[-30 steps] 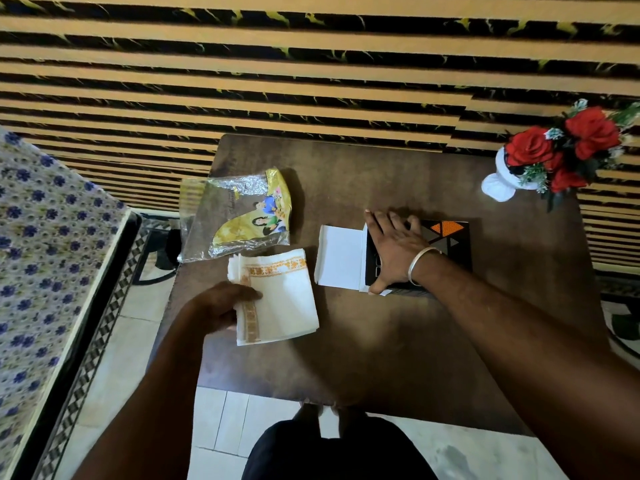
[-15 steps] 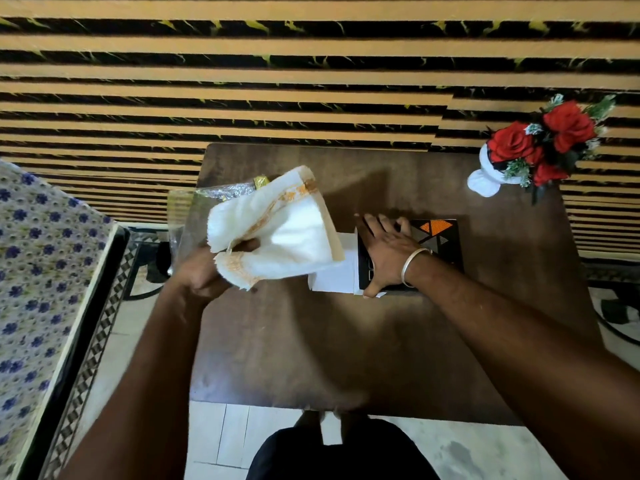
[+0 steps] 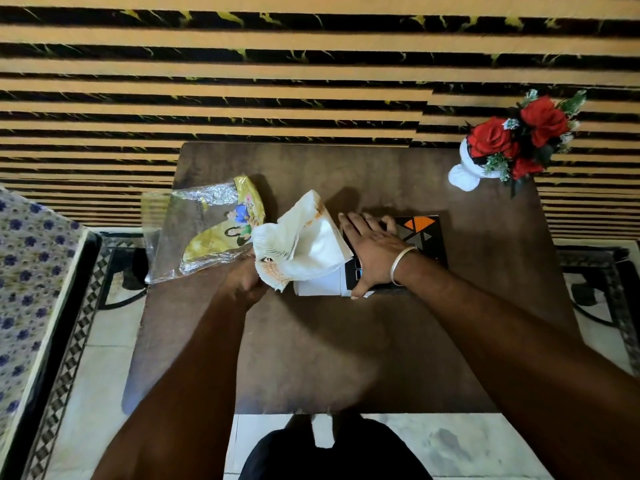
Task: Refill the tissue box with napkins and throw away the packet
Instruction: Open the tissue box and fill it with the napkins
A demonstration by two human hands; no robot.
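We see the left hand [image 3: 247, 278] pinching 1 napkin stack [image 3: 298, 242] at the open end of the tissue box [image 3: 420, 237], which the spread right hand [image 3: 372, 249] presses to the surface [image 3: 346, 341]. Risk: the fanned stack may snag or spill. The packet [image 3: 211, 230] lies left.

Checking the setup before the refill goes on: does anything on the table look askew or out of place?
The packet lies crumpled and hangs over the table's left edge. The napkins in the left hand are bent and fanned, not a flat stack. The right hand rests on the box. Nothing looks spilled.
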